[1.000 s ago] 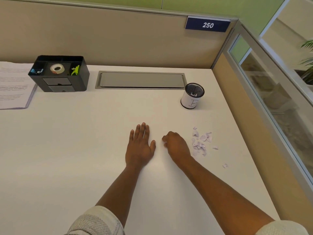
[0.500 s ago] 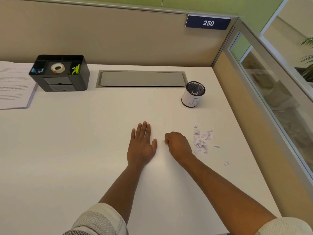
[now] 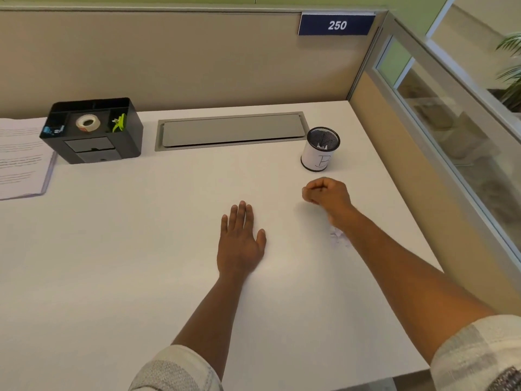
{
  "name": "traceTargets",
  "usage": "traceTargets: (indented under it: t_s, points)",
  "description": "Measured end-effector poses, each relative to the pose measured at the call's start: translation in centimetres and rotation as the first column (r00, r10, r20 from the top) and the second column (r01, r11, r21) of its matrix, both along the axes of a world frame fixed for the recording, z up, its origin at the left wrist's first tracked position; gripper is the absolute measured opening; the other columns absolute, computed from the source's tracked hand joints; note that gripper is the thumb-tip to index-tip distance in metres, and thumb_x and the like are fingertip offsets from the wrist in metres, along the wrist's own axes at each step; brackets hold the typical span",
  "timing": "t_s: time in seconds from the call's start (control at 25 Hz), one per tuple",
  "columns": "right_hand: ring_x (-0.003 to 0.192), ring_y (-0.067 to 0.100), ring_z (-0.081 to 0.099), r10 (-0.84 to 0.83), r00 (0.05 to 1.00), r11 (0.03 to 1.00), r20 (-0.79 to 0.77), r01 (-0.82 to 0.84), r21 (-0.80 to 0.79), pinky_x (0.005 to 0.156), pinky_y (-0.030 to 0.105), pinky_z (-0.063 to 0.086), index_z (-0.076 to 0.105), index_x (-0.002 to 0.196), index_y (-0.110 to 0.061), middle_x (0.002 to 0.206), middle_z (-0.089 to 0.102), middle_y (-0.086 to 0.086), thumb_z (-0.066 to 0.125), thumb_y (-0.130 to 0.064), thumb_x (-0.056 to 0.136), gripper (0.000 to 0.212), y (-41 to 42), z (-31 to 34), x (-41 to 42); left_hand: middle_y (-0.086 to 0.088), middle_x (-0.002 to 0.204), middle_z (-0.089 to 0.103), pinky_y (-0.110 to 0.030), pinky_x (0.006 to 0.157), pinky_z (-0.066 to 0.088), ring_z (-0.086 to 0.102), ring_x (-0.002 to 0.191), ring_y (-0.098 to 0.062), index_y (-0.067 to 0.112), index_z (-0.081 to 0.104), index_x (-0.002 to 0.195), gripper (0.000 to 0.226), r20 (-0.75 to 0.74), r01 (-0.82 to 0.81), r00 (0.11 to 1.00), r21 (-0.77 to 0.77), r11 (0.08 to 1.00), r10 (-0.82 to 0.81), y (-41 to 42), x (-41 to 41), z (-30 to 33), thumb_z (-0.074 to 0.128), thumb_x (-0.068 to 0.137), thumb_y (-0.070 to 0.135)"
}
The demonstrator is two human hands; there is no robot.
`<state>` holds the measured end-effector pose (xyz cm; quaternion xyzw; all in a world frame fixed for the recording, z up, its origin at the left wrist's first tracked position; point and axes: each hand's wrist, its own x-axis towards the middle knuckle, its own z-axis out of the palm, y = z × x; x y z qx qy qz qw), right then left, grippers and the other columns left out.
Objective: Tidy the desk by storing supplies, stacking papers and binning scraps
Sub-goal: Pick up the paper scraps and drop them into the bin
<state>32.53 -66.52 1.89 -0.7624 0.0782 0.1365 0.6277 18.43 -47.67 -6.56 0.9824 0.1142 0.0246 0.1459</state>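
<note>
My right hand (image 3: 327, 193) hovers above the white desk (image 3: 141, 249) just in front of the black mesh cup (image 3: 318, 158) with a white label. Its fingers are curled and its fingertips pinch a small paper scrap, mostly hidden inside the grip. Loose paper scraps (image 3: 338, 239) lie on the desk beside my right forearm, which covers part of them. My left hand (image 3: 241, 244) rests flat on the desk with straight fingers and holds nothing. A stack of printed papers (image 3: 19, 159) lies at the far left.
A black desk organiser (image 3: 124, 142) at the back left holds a tape roll (image 3: 88, 123), blue clips and a green clip. A grey cable hatch (image 3: 231, 129) is set into the desk at the back. Partition walls close the back and right.
My right hand lifted off the desk and moved forward and right, from beside the scraps to just in front of the mesh cup. My left hand stayed flat in place.
</note>
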Motion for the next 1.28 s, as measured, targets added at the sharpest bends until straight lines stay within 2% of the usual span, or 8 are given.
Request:
traceTargets:
  t_s: [0.08, 0.2, 0.44, 0.68, 0.88, 1.08, 1.2, 1.28]
  points:
    - [0.058, 0.015, 0.064, -0.059, 0.998, 0.995, 0.018, 0.057, 0.086, 0.069, 0.026, 0.057, 0.066, 0.075, -0.010, 0.065, 0.071, 0.003, 0.073, 0.013, 0.073, 0.024, 0.0, 2.0, 2.3, -0.003, 0.168, 0.006, -0.041, 0.127, 0.003, 0.002, 0.156, -0.020, 0.013, 0.012, 0.160, 0.071, 0.002, 0.001, 1.000, -0.003, 1.000, -0.001, 0.1, 0.0, -0.1, 0.024, 0.099, 0.047]
    - [0.062, 0.018, 0.063, -0.118, 0.986, 0.992, 0.119, 0.112, 0.055, 0.073, 0.030, 0.057, 0.065, 0.072, -0.012, 0.069, 0.069, 0.007, 0.071, 0.013, 0.073, 0.027, -0.3, 5.1, 6.3, -0.002, 0.168, 0.004, -0.040, 0.127, 0.002, 0.001, 0.156, -0.018, 0.014, 0.011, 0.160, 0.071, 0.007, 0.002, 1.000, -0.011, 1.000, -0.002, 0.0, -0.1, -0.2, 0.023, 0.098, 0.048]
    - [0.062, 0.012, 0.063, -0.030, 0.927, 0.929, 0.373, 0.164, -0.333, 0.064, 0.022, 0.056, 0.068, 0.070, -0.014, 0.070, 0.068, 0.002, 0.069, 0.006, 0.074, 0.020, -0.8, 8.5, 11.8, -0.001, 0.168, 0.004, -0.039, 0.127, 0.002, 0.000, 0.155, -0.017, 0.014, 0.012, 0.160, 0.071, 0.023, -0.005, 1.000, -0.019, 1.000, 0.006, 0.0, -0.1, -0.2, 0.025, 0.098, 0.047]
    - [0.070, 0.014, 0.061, 0.183, 0.872, 0.799, 0.454, 0.137, -0.585, 0.074, 0.027, 0.052, 0.072, 0.080, -0.003, 0.079, 0.070, 0.007, 0.050, 0.009, 0.074, 0.026, -0.2, 8.4, 14.2, 0.001, 0.168, -0.002, -0.038, 0.127, -0.002, -0.006, 0.155, -0.015, 0.016, 0.006, 0.160, 0.071, -0.001, -0.006, 1.000, -0.016, 1.000, 0.006, 0.1, 0.1, -0.1, 0.023, 0.099, 0.048]
    - [0.072, 0.015, 0.059, 0.189, 0.856, 0.782, 0.481, 0.165, -0.601, 0.068, 0.023, 0.047, 0.070, 0.076, -0.010, 0.080, 0.071, 0.005, 0.045, 0.008, 0.071, 0.031, 0.2, 7.2, 14.3, 0.001, 0.168, -0.002, -0.038, 0.127, -0.001, -0.006, 0.155, -0.014, 0.016, 0.006, 0.160, 0.071, -0.001, -0.006, 1.000, -0.026, 1.000, 0.006, 0.0, 0.0, 0.1, 0.024, 0.099, 0.048]
    - [0.056, 0.001, 0.053, 0.141, 0.848, 0.818, 0.511, 0.191, -0.542, 0.056, 0.014, 0.040, 0.065, 0.071, -0.018, 0.064, 0.061, -0.010, 0.062, 0.004, 0.071, 0.022, 0.1, 7.1, 14.4, 0.001, 0.168, -0.002, -0.038, 0.127, -0.002, -0.005, 0.155, -0.014, 0.016, 0.006, 0.160, 0.071, -0.005, -0.007, 1.000, -0.015, 1.000, 0.007, 0.0, 0.0, 0.1, 0.025, 0.100, 0.047]
    - [0.056, 0.002, 0.050, 0.119, 0.847, 0.823, 0.518, 0.207, -0.529, 0.054, 0.016, 0.040, 0.064, 0.074, -0.014, 0.063, 0.054, -0.014, 0.070, 0.000, 0.069, 0.015, -0.2, 6.8, 14.1, 0.001, 0.168, -0.002, -0.038, 0.127, -0.002, -0.005, 0.155, -0.014, 0.016, 0.005, 0.160, 0.071, -0.007, -0.008, 1.000, -0.017, 1.000, 0.008, 0.1, 0.1, 0.1, 0.022, 0.099, 0.048]
    - [0.059, 0.007, 0.052, 0.153, 0.850, 0.809, 0.504, 0.185, -0.558, 0.058, 0.019, 0.045, 0.064, 0.074, -0.014, 0.065, 0.057, -0.010, 0.062, 0.003, 0.071, 0.018, -0.3, 6.7, 14.0, 0.001, 0.168, -0.002, -0.038, 0.127, -0.002, -0.005, 0.155, -0.014, 0.016, 0.006, 0.160, 0.071, -0.006, -0.008, 1.000, -0.018, 1.000, 0.008, 0.0, 0.1, 0.1, 0.022, 0.099, 0.049]
